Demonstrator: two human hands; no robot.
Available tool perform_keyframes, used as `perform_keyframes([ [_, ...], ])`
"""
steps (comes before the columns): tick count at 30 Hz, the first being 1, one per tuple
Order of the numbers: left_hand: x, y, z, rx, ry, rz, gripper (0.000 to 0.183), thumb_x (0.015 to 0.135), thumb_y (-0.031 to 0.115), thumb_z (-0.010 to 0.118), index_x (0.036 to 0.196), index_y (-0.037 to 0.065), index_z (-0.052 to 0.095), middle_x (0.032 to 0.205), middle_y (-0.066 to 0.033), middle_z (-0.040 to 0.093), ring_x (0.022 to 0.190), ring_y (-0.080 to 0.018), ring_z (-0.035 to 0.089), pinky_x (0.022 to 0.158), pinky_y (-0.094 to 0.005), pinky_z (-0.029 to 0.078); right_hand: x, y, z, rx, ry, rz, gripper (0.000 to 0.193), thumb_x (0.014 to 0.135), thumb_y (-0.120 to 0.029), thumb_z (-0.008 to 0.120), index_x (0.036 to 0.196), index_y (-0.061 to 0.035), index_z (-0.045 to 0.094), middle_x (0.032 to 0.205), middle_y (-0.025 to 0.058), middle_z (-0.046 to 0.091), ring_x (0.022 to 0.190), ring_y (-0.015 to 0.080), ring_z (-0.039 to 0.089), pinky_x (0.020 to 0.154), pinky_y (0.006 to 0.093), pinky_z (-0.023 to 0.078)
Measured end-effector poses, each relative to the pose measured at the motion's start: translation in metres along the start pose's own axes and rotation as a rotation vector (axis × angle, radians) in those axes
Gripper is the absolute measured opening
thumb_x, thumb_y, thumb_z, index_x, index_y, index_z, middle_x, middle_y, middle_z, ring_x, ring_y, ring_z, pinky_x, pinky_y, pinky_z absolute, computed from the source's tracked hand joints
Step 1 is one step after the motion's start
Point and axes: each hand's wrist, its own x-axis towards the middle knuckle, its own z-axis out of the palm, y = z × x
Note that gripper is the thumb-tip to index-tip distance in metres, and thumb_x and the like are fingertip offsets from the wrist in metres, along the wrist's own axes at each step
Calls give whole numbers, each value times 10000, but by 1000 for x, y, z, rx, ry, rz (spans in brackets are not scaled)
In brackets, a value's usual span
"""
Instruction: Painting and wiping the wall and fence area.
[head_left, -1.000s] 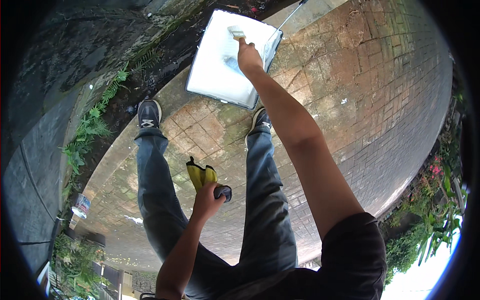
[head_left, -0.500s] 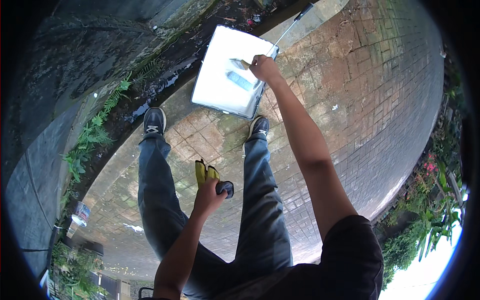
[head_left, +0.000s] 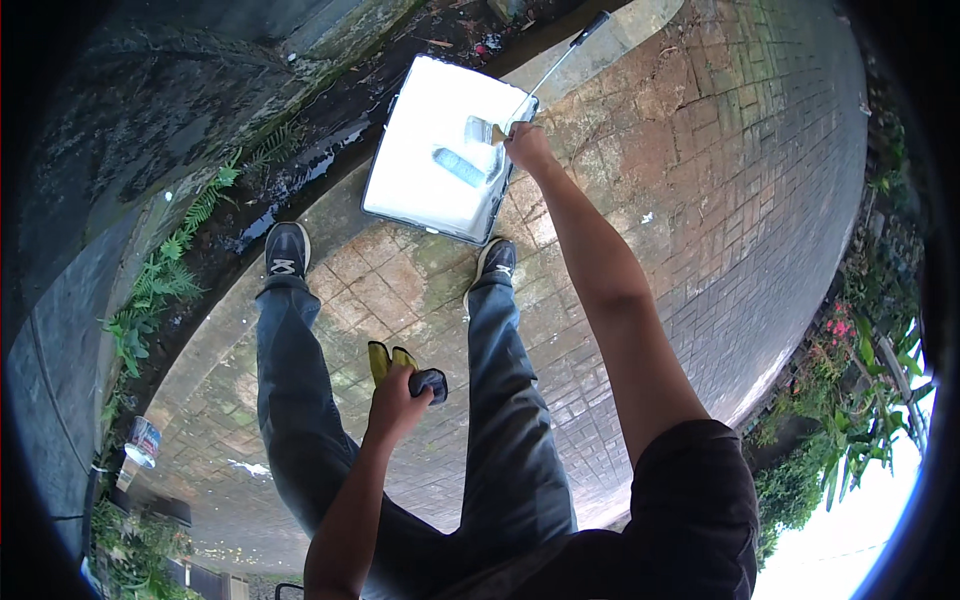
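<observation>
Far left: dark wall (head_left: pixel 60 300), with green ferns (head_left: pixel 140 320) growing along its foot and a small tub (head_left: pixel 143 442) at lower left. A wet channel (head_left: pixel 265 215) slants up from the ferns toward top centre, bordering the paving. Left shoe (head_left: pixel 287 250) stands near that border, left of centre.

Lower centre: left hand (head_left: pixel 398 402) is closed around a yellow and black item (head_left: pixel 382 362), fabric-like; yellow flaps stick out above the fist, a dark bunched part to its right. Held over the space between the two legs, well apart from the tray.

Upper centre: white-coated tray (head_left: pixel 400 190), dark rim, set at a tilt in the frame. Its left edge lies beside the channel, its lower right corner just above the right shoe (head_left: pixel 497 260). Inside lies a roller (head_left: pixel 459 168); its thin rod passes over the upper right corner to a black grip (head_left: pixel 592 27) outside.

Right hand (head_left: pixel 528 148), at the tray's right edge, pinches the handle of a flat brush (head_left: pixel 486 131), bristles pointing left over the white; contact with the surface cannot be told. Brush sits just above the roller. Rightward, broad brick paving (head_left: pixel 700 220) extends to plants (head_left: pixel 850 370) at the right margin, leaving wide room beside the forearm
</observation>
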Motion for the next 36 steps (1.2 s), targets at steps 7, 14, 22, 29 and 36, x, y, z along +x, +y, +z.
perform_keyframes([
  [7, -7, -4, -8, 22, 42, -10, 299, 729, 184, 701, 900, -21, 567, 895, -191, 570, 847, -375, 583, 717, -420, 455, -35, -64, -44, -94, 72, 0, 289, 924, -204, 399, 1028, -38, 612, 969, 220, 650, 917, 381, 641, 805, 442, 527],
  [14, -1, 3, -6, 12, 13, -17, 291, 727, 179, 701, 884, -28, 570, 879, -197, 570, 828, -376, 581, 712, -420, 453, -44, -75, 9, -284, 112, -52, 259, 956, -174, 359, 1120, -30, 500, 908, 198, 656, 835, 327, 672, 712, 396, 556],
  [22, -6, -10, -14, 4, 75, -6, 307, 727, 186, 706, 891, -33, 566, 884, -202, 567, 839, -379, 578, 710, -417, 452, -65, -93, 3, 86, 88, -140, 228, 860, -200, 507, 1000, -44, 597, 821, 228, 652, 782, 386, 653, 705, 463, 532],
  [29, -1, -5, -10, 33, 27, 9, 333, 746, 182, 699, 941, -44, 552, 882, -201, 582, 830, -357, 597, 711, -382, 458, -31, -30, 9, 682, 5, 186, 210, 808, -239, 601, 839, -42, 666, 697, 160, 668, 689, 254, 684, 651, 361, 538],
  [36, -2, -17, -6, -9, 48, -36, 316, 725, 192, 706, 891, -34, 560, 885, -205, 574, 837, -387, 577, 713, -420, 450, -38, -46, -4, 73, 81, 51, 224, 832, -181, 518, 990, -50, 607, 950, 237, 648, 919, 381, 634, 802, 445, 516],
])
